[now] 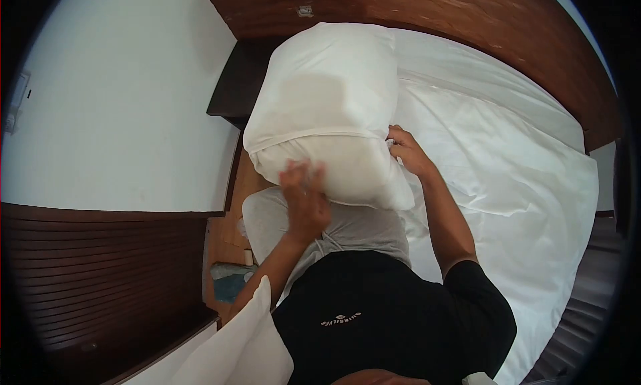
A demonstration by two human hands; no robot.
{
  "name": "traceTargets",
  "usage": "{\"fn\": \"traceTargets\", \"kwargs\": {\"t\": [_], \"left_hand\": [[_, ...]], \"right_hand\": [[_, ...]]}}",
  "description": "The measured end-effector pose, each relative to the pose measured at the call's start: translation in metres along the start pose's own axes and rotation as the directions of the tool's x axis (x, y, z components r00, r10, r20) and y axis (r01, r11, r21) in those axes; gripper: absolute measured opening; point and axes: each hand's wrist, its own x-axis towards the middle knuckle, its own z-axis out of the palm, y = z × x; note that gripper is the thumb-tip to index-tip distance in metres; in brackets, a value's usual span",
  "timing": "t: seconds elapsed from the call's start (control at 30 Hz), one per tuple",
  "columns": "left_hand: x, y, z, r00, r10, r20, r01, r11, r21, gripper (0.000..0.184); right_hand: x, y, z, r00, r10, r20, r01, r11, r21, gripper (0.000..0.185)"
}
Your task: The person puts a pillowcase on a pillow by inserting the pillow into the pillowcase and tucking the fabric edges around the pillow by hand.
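Note:
A white pillow (334, 104) lies partly inside a white pillowcase, with the case's folded hem running across its lower part. It rests on the bed's corner in front of my grey-clad legs. My right hand (408, 152) is at the pillow's right side, its fingers closed on the edge of the pillowcase (389, 143). My left hand (306, 195) is in front of the pillow's near end, its fingers smeared by motion; whether they touch the fabric I cannot tell. A white cloth or pillow (234, 345) is beside my left arm.
The bed (494, 184) has a rumpled white sheet and a wooden headboard (434, 11) behind it. A dark bedside shelf (227, 84) stands left of the pillow. Farther left are a white panel (127, 104) and dark slatted wood (120, 278). Blue-green cloth (229, 288) lies on the floor.

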Motion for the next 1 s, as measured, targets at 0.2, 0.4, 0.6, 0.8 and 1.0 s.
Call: {"fn": "traceTargets", "kwargs": {"t": [0.2, 0.4, 0.6, 0.8, 1.0], "left_hand": [[0.018, 0.052, 0.030, 0.969, 0.185, 0.164, -0.192, 0.981, 0.030, 0.070], [0.074, 0.044, 0.029, 0.978, 0.161, 0.130, -0.170, 0.984, 0.056, 0.061], [0.129, 0.020, 0.031, 0.996, 0.080, -0.044, -0.078, 0.997, 0.027, 0.048], [0.152, -0.011, 0.052, 0.982, 0.041, -0.182, -0.053, 0.997, -0.062, 0.049], [0.159, 0.000, 0.033, 0.893, 0.002, -0.449, -0.151, 0.943, -0.295, 0.036]], "right_hand": [[-0.001, 0.005, 0.012, 0.971, -0.225, -0.079, 0.218, 0.972, -0.091, 0.024], [-0.008, -0.027, 0.012, 0.962, -0.255, -0.100, 0.249, 0.966, -0.064, 0.021], [-0.007, -0.075, 0.005, 0.952, -0.306, 0.019, 0.297, 0.905, -0.304, 0.026], [0.007, -0.135, 0.033, 0.894, -0.448, 0.021, 0.415, 0.808, -0.418, 0.027], [0.025, -0.208, 0.056, 0.709, -0.702, 0.065, 0.644, 0.607, -0.465, 0.025]]}}
